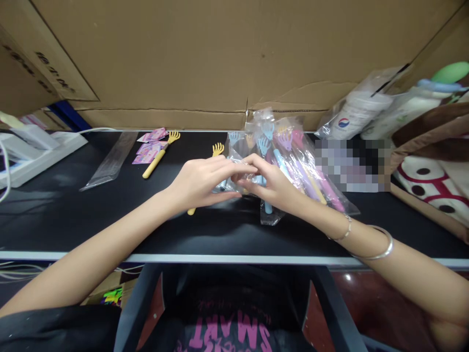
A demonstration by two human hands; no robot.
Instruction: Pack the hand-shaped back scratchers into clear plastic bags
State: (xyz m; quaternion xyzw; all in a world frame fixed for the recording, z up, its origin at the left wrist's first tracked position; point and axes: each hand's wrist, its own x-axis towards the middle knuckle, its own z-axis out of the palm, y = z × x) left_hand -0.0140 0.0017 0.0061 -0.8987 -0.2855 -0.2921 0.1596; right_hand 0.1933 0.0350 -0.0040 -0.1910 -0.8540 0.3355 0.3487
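Observation:
My left hand (203,182) and my right hand (273,185) meet over the middle of the black table. Their bent fingers close on a clear plastic bag (234,185); a light blue piece shows through it, and the fingers hide the rest. Beneath my left hand lies a yellow back scratcher (218,148), its middle covered. Beyond and to the right of my right hand is a pile of bagged back scratchers (293,156) in blue, yellow, purple and pink. Another yellow back scratcher (154,163), unbagged, rests farther left beside pink printed cards (148,151).
Flat clear plastic sleeves (110,164) lie left of the cards, near a white power strip (51,156). Cardboard (183,58) walls the back. At right stand a bagged white cup (361,115) and a brown-and-white fabric item (432,181). The pale table edge (234,258) runs in front.

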